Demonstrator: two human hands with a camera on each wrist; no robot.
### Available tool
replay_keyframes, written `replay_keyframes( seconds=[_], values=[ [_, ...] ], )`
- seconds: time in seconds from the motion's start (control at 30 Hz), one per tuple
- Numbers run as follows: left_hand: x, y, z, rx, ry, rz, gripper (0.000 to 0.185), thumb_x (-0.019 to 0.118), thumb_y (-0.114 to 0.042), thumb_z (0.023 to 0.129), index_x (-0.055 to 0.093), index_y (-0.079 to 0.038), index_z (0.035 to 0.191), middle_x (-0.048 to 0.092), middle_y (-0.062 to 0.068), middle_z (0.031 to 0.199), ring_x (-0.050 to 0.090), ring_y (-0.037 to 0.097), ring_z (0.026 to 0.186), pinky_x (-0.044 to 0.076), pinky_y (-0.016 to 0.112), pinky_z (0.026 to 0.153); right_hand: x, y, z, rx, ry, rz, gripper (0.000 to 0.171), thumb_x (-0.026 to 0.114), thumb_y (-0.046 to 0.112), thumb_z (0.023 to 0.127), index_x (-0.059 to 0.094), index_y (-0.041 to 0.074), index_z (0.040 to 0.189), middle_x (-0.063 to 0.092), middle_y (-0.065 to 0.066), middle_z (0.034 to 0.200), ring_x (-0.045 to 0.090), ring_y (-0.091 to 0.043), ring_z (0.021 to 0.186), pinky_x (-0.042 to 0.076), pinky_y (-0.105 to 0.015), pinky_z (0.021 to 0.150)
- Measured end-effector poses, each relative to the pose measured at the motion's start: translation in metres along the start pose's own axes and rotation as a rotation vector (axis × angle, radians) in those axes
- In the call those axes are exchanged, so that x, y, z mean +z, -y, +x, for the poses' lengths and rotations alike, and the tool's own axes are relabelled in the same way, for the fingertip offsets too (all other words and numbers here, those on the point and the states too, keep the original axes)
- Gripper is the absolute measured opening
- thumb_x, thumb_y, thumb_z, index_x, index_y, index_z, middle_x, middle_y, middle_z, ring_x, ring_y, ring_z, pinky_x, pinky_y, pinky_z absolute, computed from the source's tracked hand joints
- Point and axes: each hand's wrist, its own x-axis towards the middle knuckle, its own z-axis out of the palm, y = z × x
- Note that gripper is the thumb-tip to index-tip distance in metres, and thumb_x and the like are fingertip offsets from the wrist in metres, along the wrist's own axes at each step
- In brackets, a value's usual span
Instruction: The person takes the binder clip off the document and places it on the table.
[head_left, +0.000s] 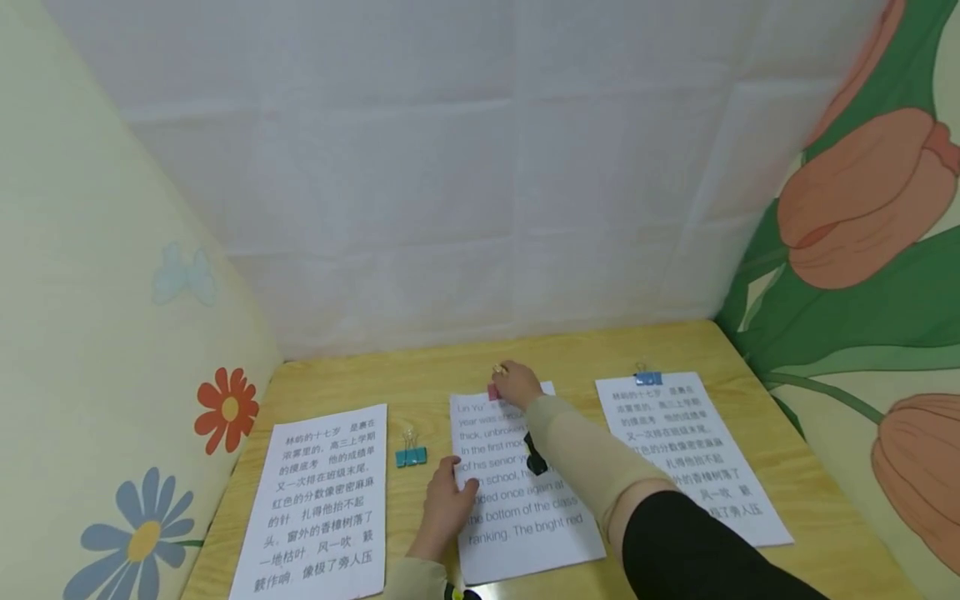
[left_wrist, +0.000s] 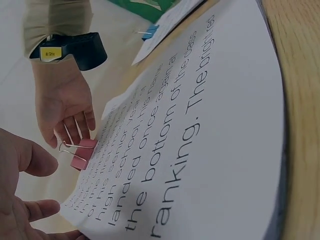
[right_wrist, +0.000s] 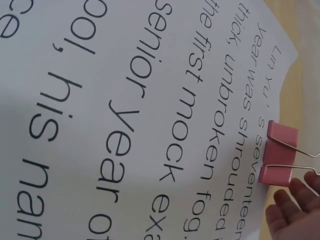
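Left hand [head_left: 447,500] lay open, fingers flat on English sheet's [head_left: 525,508] left edge | right hand [head_left: 516,384] loosely touched pink binder clip [right_wrist: 280,152] at top edge | bare table [head_left: 817,492] beyond.

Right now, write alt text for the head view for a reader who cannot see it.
A person's right hand touches a pink metal binder clip at the top edge of the middle white printed sheet, while the left hand rests on that sheet's left edge. Two more printed sheets lie either side on the light wooden table, with a teal binder clip lying loose.
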Motion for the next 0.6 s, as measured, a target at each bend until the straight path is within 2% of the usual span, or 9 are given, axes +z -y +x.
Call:
replay_keyframes(
  seconds=[0.1, 0.2, 0.4, 0.5, 0.6],
  values=[
    [0.0037, -0.0012, 0.0001, 0.012, -0.012, 0.022, 0.053, 0.065, -0.01, 0.094, 0.046, 0.01, 0.139, 0.059, 0.02, 0.115, 0.058, 0.037, 0.104, 0.048, 0.061, 0.096, -0.0002, -0.0002, -0.0018, 0.028, 0.011, 0.04, 0.053, 0.044, 0.031, 0.11, 0.048, -0.003, 0.15, 0.051, -0.023, 0.15, 0.045, -0.041, 0.141, 0.036, -0.05, 0.116],
    [0.008, -0.0022, 0.0002, 0.012, -0.025, 0.03, 0.054, 0.066, -0.009, 0.093, 0.046, 0.01, 0.139, 0.058, 0.021, 0.116, 0.056, 0.038, 0.107, 0.047, 0.062, 0.097, -0.0022, 0.0001, -0.0034, 0.023, 0.001, 0.054, 0.05, 0.042, 0.032, 0.111, 0.054, -0.003, 0.145, 0.056, -0.024, 0.144, 0.051, -0.04, 0.135, 0.041, -0.051, 0.113],
    [0.0094, -0.0051, 0.0029, -0.032, -0.023, -0.014, 0.054, 0.064, -0.009, 0.095, 0.045, 0.01, 0.142, 0.056, 0.02, 0.119, 0.056, 0.035, 0.107, 0.048, 0.059, 0.098, -0.0032, -0.001, -0.0012, 0.021, -0.05, 0.057, 0.037, 0.047, 0.03, 0.11, 0.067, 0.001, 0.122, 0.067, -0.019, 0.125, 0.061, -0.037, 0.119, 0.049, -0.049, 0.101],
    [0.0087, -0.0032, 0.0042, -0.037, -0.018, -0.037, 0.054, 0.063, -0.008, 0.095, 0.043, 0.011, 0.142, 0.055, 0.02, 0.119, 0.056, 0.035, 0.107, 0.048, 0.059, 0.099, -0.0019, -0.0023, 0.0008, 0.025, -0.059, 0.068, 0.03, 0.049, 0.027, 0.11, 0.068, 0.004, 0.111, 0.069, -0.017, 0.118, 0.064, -0.035, 0.11, 0.051, -0.048, 0.094],
    [0.0061, -0.0015, 0.0053, -0.044, -0.007, -0.064, 0.054, 0.061, -0.008, 0.096, 0.041, 0.011, 0.143, 0.054, 0.02, 0.12, 0.055, 0.033, 0.107, 0.048, 0.058, 0.1, -0.0003, -0.0029, 0.0038, 0.035, -0.054, 0.087, 0.026, 0.051, 0.025, 0.109, 0.067, 0.004, 0.108, 0.07, -0.015, 0.114, 0.064, -0.032, 0.102, 0.052, -0.046, 0.088]
  ],
)
